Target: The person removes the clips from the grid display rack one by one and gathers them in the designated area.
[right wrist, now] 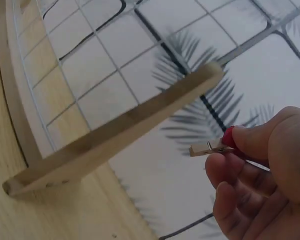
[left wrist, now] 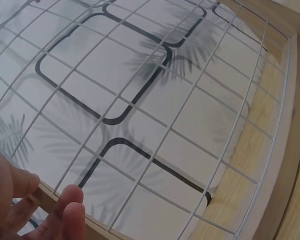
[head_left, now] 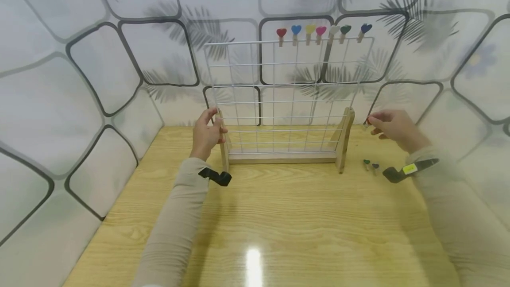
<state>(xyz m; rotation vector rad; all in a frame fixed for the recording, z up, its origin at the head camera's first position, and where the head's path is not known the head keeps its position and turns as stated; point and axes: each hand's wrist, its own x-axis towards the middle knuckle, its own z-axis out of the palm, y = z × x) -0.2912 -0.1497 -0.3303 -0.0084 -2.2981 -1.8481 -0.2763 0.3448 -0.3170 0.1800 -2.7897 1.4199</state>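
Note:
A white wire grid rack (head_left: 275, 101) stands upright in a wooden base. My left hand (head_left: 207, 133) holds the rack's left wooden post (left wrist: 90, 225), thumb on one side and fingers on the other. Out past the right wooden post (head_left: 344, 138), my right hand (head_left: 392, 127) pinches a small wooden clothespin (right wrist: 207, 147) by its red end. The clothespin's jaws point toward the rack in the right wrist view. Along the top wire sit several heart-topped clothespins, among them a red one (head_left: 281, 34) and a dark blue one (head_left: 365, 31).
On the wood-grain table (head_left: 279, 216), a green heart clothespin (head_left: 367, 164) and a dark blue one (head_left: 375, 168) lie right of the rack, close to my right wrist strap (head_left: 410, 170). A patterned backdrop (head_left: 99, 70) rises behind and along both sides.

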